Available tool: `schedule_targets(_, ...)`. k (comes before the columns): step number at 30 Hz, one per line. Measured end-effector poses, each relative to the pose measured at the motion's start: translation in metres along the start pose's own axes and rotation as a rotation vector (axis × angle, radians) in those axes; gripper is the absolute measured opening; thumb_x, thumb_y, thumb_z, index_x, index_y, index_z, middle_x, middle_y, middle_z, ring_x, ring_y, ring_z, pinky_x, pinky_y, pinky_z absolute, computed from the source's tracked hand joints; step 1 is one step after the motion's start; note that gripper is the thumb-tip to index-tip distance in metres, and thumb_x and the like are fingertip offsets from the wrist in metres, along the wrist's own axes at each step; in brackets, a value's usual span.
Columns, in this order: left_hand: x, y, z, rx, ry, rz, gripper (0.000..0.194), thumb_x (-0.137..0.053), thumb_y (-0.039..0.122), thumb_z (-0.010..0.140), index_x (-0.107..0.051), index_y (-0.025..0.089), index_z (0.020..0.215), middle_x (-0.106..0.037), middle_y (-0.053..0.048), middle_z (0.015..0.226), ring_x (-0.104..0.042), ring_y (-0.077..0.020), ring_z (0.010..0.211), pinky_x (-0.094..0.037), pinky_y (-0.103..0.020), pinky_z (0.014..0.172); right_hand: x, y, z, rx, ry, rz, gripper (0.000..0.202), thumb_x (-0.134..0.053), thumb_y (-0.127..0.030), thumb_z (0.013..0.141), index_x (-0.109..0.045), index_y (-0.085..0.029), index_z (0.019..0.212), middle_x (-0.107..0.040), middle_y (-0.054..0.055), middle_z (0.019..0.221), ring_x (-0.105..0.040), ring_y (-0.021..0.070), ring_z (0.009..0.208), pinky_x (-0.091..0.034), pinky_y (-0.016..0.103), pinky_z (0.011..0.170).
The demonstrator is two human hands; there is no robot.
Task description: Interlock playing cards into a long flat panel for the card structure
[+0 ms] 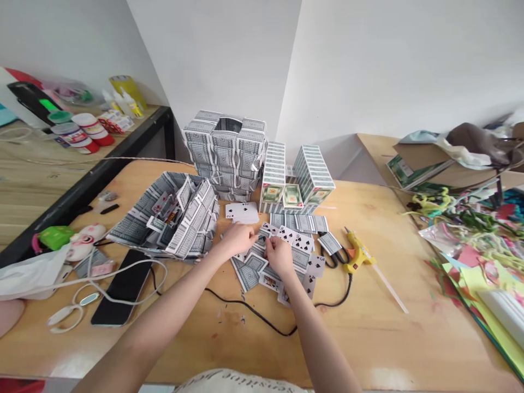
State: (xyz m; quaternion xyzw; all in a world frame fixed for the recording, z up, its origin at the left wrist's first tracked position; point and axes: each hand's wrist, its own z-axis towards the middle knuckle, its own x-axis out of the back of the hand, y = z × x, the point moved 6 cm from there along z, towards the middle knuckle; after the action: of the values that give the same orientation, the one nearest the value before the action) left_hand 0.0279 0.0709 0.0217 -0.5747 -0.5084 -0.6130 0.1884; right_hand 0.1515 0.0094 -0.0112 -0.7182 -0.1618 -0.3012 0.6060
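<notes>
My left hand [239,240] and my right hand [279,254] meet low over a spread of playing cards, fingers pinched and fingertips close together. A small part of a playing card [262,238] shows between them, mostly hidden by the fingers. Around and under the hands lie loose cards, some face up, like the spades [303,241], others with grey patterned backs [248,273]. Left of my hands stands an open box built of folded cards [204,218], with cards inside. Behind is a taller block made of cards [225,155].
Stacked card packs [313,172] stand behind the cards. To the right lie a yellow glue gun [358,254] with its black cord and black-handled scissors [333,256]. A phone [120,292] and white cable lie left. Craft scraps [470,229] cover the far right.
</notes>
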Motion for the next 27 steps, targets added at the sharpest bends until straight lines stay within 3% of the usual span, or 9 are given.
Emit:
schedule_targets(2, 0.008, -0.006, -0.007, -0.003, 0.06, -0.034, 0.016, -0.06, 0.034, 0.071, -0.061, 0.019, 0.077, -0.065, -0.005, 0.081, -0.058, -0.022, 0.087, -0.04, -0.029, 0.078, 0.0, 0.002, 0.002, -0.024, 0.042, 0.0, 0.032, -0.038, -0.032, 0.086, -0.042, -0.021, 0.055, -0.058, 0.0, 0.048, -0.053, 0.0124, 0.046, -0.039, 0.021, 0.055)
schedule_targets(6, 0.004, -0.025, -0.021, 0.145, 0.067, -0.181, 0.045, -0.07, 0.022, 0.058, -0.054, 0.015, 0.1, -0.063, -0.005, 0.088, -0.059, -0.0193, 0.081, -0.043, -0.025, 0.068, -0.001, 0.005, 0.006, -0.099, 0.087, 0.025, 0.029, -0.037, -0.033, 0.086, -0.046, -0.021, 0.062, -0.059, 0.0, 0.052, -0.055, 0.0124, 0.046, -0.041, 0.021, 0.055)
schedule_targets(10, -0.008, -0.034, -0.025, 0.262, 0.056, -0.279, 0.045, -0.072, 0.016, 0.054, -0.055, 0.013, 0.096, -0.065, -0.005, 0.089, -0.06, -0.0185, 0.082, -0.043, -0.023, 0.069, -0.005, 0.003, 0.004, -0.12, 0.016, 0.098, 0.013, -0.049, -0.031, 0.081, -0.052, -0.019, 0.081, -0.062, 0.0, 0.059, -0.058, 0.0128, 0.051, -0.044, 0.022, 0.056)
schedule_targets(13, -0.014, -0.034, -0.024, 0.276, 0.021, -0.289, 0.032, -0.071, 0.017, 0.055, -0.059, 0.015, 0.084, -0.067, -0.004, 0.083, -0.062, -0.0179, 0.077, -0.043, -0.022, 0.062, -0.004, -0.004, -0.006, -0.016, -0.029, 0.09, 0.042, -0.067, -0.025, 0.065, -0.05, -0.016, 0.103, -0.063, 0.003, 0.078, -0.059, 0.0146, 0.062, -0.048, 0.025, 0.061)
schedule_targets(15, -0.013, -0.033, -0.024, 0.28, 0.02, -0.281, 0.028, -0.072, 0.018, 0.055, -0.06, 0.016, 0.08, -0.067, -0.003, 0.083, -0.062, -0.0182, 0.076, -0.043, -0.022, 0.061, 0.0, -0.01, -0.017, 0.068, -0.012, 0.025, 0.052, -0.069, -0.02, 0.061, -0.05, -0.015, 0.11, -0.06, 0.008, 0.094, -0.059, 0.0178, 0.073, -0.05, 0.03, 0.066)
schedule_targets(20, -0.009, -0.026, -0.027, 0.259, 0.038, -0.248, 0.023, -0.07, 0.02, 0.058, -0.06, 0.016, 0.079, -0.067, -0.004, 0.082, -0.062, -0.0198, 0.077, -0.043, -0.024, 0.062, -0.001, -0.03, -0.045, 0.335, -0.044, -0.213, 0.025, -0.053, -0.016, 0.077, -0.065, -0.021, 0.099, -0.058, 0.01, 0.111, -0.051, 0.0255, 0.105, -0.042, 0.04, 0.091)
schedule_targets(23, -0.004, -0.017, -0.031, 0.234, 0.072, -0.163, 0.019, -0.066, 0.021, 0.063, -0.06, 0.017, 0.081, -0.067, -0.006, 0.082, -0.062, -0.0216, 0.078, -0.043, -0.026, 0.064, -0.008, -0.033, -0.054, 0.402, -0.067, -0.326, 0.032, -0.044, -0.013, 0.083, -0.065, -0.022, 0.104, -0.055, 0.009, 0.123, -0.046, 0.0263, 0.115, -0.039, 0.042, 0.096)
schedule_targets(27, -0.001, -0.004, -0.041, 0.225, 0.091, -0.108, 0.026, -0.061, 0.021, 0.07, -0.062, 0.02, 0.096, -0.069, -0.006, 0.088, -0.063, -0.0229, 0.085, -0.044, -0.026, 0.069, -0.016, -0.029, -0.056, 0.386, -0.107, -0.38, 0.035, -0.041, -0.012, 0.083, -0.063, -0.019, 0.11, -0.051, 0.01, 0.128, -0.042, 0.0261, 0.121, -0.035, 0.043, 0.1)
